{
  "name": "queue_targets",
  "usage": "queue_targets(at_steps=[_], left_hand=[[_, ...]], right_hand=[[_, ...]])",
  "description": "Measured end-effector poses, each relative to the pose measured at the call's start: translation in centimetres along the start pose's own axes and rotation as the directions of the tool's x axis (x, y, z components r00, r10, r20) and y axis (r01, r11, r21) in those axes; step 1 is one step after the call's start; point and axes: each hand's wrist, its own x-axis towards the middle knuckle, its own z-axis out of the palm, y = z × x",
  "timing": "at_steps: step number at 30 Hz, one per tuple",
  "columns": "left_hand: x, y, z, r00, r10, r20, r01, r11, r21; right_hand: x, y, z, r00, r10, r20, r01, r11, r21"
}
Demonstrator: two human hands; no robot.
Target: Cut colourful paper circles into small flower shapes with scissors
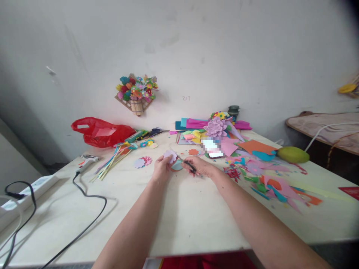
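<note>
My left hand [162,168] pinches a pale lilac flower-shaped cutout [169,155] above the middle of the table. Closed around the black handles of a pair of scissors [192,167] is my right hand [200,166]. The scissor blades point left, toward the cutout's right edge; whether they touch it is too small to tell. Below, between the hands, lies a round light-blue piece [177,165], partly hidden. An orange flower cutout [193,152] rests just beyond the scissors. Left of my left hand sit lilac and red-patterned flower cutouts [142,162].
A glue gun [87,163] with a black cord lies left, near a white power strip [30,192] and thin sticks [115,161]. Colored scraps [277,188] and a green oval object [293,154] spread right. A red bag [102,132] and a phone [212,148] are farther back.
</note>
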Motion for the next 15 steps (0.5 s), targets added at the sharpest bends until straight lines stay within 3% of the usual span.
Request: queue_targets(at_steps=[15], left_hand=[[-0.13,0.04,-0.11,0.999,0.009,0.033,-0.009,1.000,-0.001]], right_hand=[[-0.05,0.16,-0.42,0.999,-0.007,0.041,0.007,1.000,-0.009]])
